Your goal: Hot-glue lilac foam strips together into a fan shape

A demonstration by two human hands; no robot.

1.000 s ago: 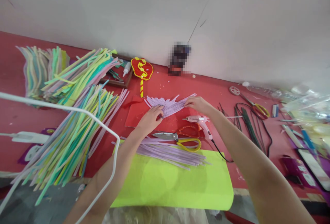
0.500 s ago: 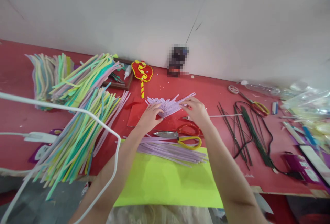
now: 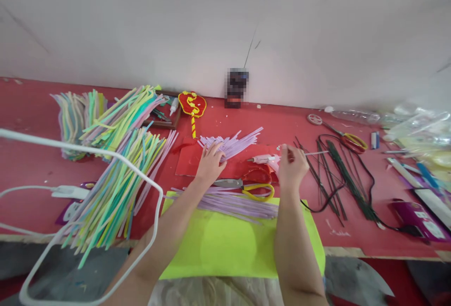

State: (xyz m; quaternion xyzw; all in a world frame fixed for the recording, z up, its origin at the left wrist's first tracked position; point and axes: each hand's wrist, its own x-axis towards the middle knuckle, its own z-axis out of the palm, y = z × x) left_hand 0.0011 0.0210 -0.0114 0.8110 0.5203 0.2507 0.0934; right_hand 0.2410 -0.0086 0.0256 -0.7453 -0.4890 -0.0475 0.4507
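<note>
Lilac pipe cleaners (image 3: 235, 145), laid side by side in a slanting V pattern, rest on a red sheet (image 3: 186, 161). Over their left part lies my left hand (image 3: 210, 161), fingers stretched out and apart, touching them. My right hand (image 3: 294, 165) is raised to the right of the sheet with its fingertips pinched together; whatever may be between them is too small to make out. Just left of that hand is a pink glue gun (image 3: 265, 159), partly hidden by it. Scissors with red and yellow handles (image 3: 259, 192) lie below, above loose lilac pipe cleaners (image 3: 232, 206).
Bundles of multicoloured pipe cleaners (image 3: 116, 179) cover the left side, with a white frame bar (image 3: 136, 164) crossing in front. A red and yellow fan-shaped ornament (image 3: 192, 106) stands behind. Dark green stems (image 3: 348, 179), more scissors (image 3: 354, 141) and a purple power strip (image 3: 419, 221) lie right.
My right hand has let go of the lilac pipe cleaners and moved right, past the glue gun, which now shows more. My left hand stays on the lilac piece. The view has shifted slightly.
</note>
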